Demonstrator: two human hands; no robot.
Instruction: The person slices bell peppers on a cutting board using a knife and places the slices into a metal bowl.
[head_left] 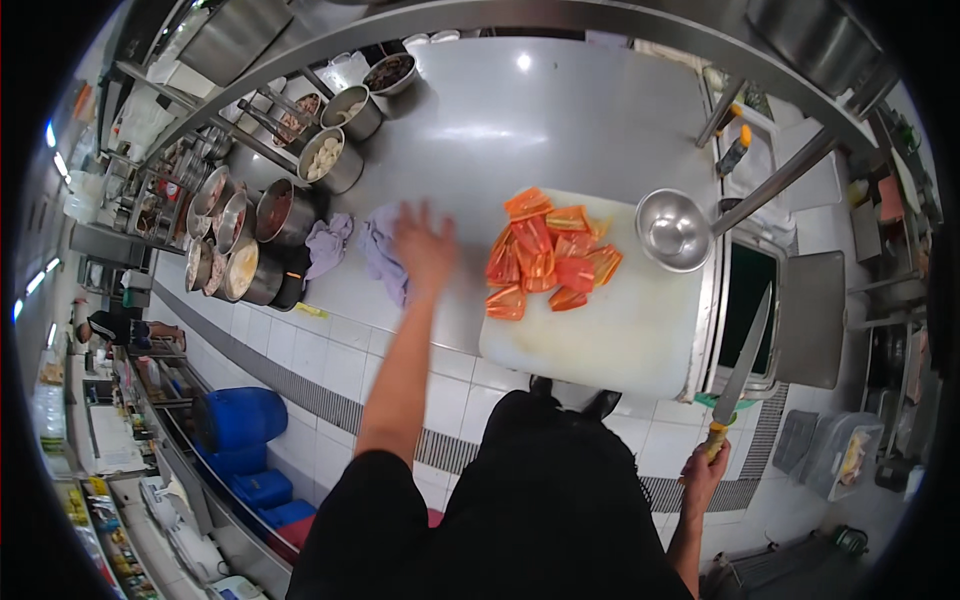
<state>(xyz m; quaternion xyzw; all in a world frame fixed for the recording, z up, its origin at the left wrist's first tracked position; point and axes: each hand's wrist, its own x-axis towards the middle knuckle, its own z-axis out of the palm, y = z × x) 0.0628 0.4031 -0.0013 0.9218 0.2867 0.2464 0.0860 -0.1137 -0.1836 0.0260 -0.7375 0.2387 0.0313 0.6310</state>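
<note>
My right hand (pixel 704 472) grips the yellow handle of a long-bladed knife (pixel 743 362), held off to the right of the cutting board with the blade pointing away from me. My left hand (pixel 425 250) reaches over the steel table, fingers spread and a little blurred, beside a crumpled lilac cloth (pixel 382 250); whether it touches the cloth I cannot tell. On the white cutting board (pixel 600 345) lies a loose pile of orange-red vegetable pieces (pixel 533 262), cut into wide strips, their kind unclear. A steel bowl (pixel 674 230) rests at the board's far right corner.
Several steel pots with food, one a pot of pale pieces (pixel 331 160), line the table's left side near a second lilac cloth (pixel 328 246). A steel shelf rail (pixel 560 14) crosses overhead. Blue barrels (pixel 240 418) stand at lower left, and a person (pixel 125 328) is farther off.
</note>
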